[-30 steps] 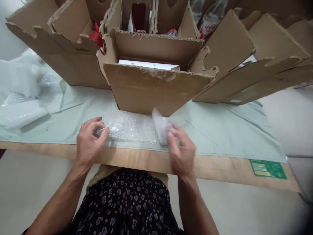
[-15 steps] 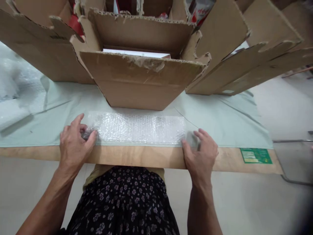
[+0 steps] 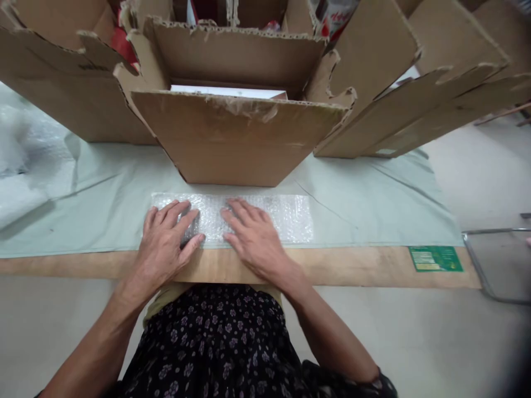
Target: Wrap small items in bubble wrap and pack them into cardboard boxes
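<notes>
A long strip of clear bubble wrap (image 3: 290, 218) lies flat along the near side of the cloth-covered table. On its left part rests my left hand (image 3: 168, 237), palm down with the fingers spread. My right hand (image 3: 255, 235) lies on the middle of the strip, fingers stretched out and slightly apart. Neither hand grips anything. Parts of the wrap are hidden under both hands.
Just beyond the strip stands an open cardboard box (image 3: 232, 149) with a white item inside. Other cardboard boxes (image 3: 373, 127) flank it. More bubble wrap (image 3: 37, 160) is heaped at the left. A green label (image 3: 435, 258) sits on the wooden table edge (image 3: 352, 268).
Both hands have come inward from the two ends of the bubble wrap and now lie flat on it. My right hand has moved farther, leftward to the strip's middle.
</notes>
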### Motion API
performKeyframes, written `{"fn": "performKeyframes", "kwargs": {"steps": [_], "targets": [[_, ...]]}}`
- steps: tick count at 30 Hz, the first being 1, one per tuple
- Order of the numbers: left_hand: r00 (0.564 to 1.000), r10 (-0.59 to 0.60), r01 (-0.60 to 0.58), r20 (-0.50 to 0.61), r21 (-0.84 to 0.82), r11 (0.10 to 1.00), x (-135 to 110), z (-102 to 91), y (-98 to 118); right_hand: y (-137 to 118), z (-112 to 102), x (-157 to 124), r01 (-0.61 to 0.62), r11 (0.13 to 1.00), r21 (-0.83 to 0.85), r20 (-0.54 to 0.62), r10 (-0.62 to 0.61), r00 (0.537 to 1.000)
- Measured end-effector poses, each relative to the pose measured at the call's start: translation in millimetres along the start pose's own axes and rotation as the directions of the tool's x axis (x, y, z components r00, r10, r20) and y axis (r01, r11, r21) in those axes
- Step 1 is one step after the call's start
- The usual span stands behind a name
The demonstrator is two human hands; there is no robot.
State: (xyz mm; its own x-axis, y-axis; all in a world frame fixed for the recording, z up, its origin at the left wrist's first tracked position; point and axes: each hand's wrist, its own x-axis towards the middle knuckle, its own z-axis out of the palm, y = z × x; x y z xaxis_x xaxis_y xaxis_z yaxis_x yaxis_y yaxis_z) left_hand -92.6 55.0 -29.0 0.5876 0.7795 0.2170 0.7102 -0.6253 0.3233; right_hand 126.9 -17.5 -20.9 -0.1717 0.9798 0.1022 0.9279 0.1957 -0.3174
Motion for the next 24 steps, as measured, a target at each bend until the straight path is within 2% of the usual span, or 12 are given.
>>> {"fn": "performKeyframes", "kwargs": {"steps": [2,3,5,7,9,12,14,16,20,22,24], "targets": [[1.0,0.002,-0.002,0.001,-0.016,1.0,-3,1.7,-4,35,-2,-33,-0.16,0.986,-0.035,-0.046,0.158,0.986],[1.0,0.005,-0.005,0.004,-0.021,1.0,-3,1.8,-4,53,-6,-53,-0.271,0.961,-0.057,-0.104,0.265,0.959],[1.0,0.007,-0.006,0.012,-0.032,0.999,-4,0.8,-3,83,-19,-90,-0.467,0.88,-0.086,-0.251,0.434,0.865],[1.0,-0.001,0.001,-0.011,-0.061,0.998,-4,-2.4,-3,99,-34,-110,-0.54,0.837,-0.088,-0.362,0.478,0.8],[0.995,-0.042,0.034,-0.096,-0.075,0.997,-6,-7.8,-5,104,-45,-106,-0.497,0.863,-0.086,-0.396,0.428,0.812],[0.949,-0.155,0.159,-0.273,-0.008,0.987,-13,-16.3,-18,105,-48,-70,-0.375,0.924,-0.077,-0.335,0.33,0.882],[0.92,-0.227,0.257,-0.319,0.055,0.965,-19,-17.3,-28,107,-43,-44,-0.34,0.939,-0.056,-0.279,0.313,0.908],[0.904,-0.292,0.328,-0.313,0.07,0.942,-22,-12.9,-34,109,-35,-30,-0.337,0.941,-0.021,-0.253,0.321,0.913],[0.885,-0.348,0.366,-0.309,-0.003,0.931,-21,-4.1,-31,104,-32,-40,-0.359,0.93,0.083,-0.303,0.366,0.88],[0.884,-0.366,0.362,-0.29,-0.071,0.929,-20,-11.2,-29,93,-38,-55,-0.384,0.911,0.149,-0.301,0.412,0.86],[0.873,-0.419,0.393,-0.248,-0.149,0.907,-19,-28.7,-34,74,-44,-67,-0.394,0.884,0.25,-0.232,0.45,0.862]]}}
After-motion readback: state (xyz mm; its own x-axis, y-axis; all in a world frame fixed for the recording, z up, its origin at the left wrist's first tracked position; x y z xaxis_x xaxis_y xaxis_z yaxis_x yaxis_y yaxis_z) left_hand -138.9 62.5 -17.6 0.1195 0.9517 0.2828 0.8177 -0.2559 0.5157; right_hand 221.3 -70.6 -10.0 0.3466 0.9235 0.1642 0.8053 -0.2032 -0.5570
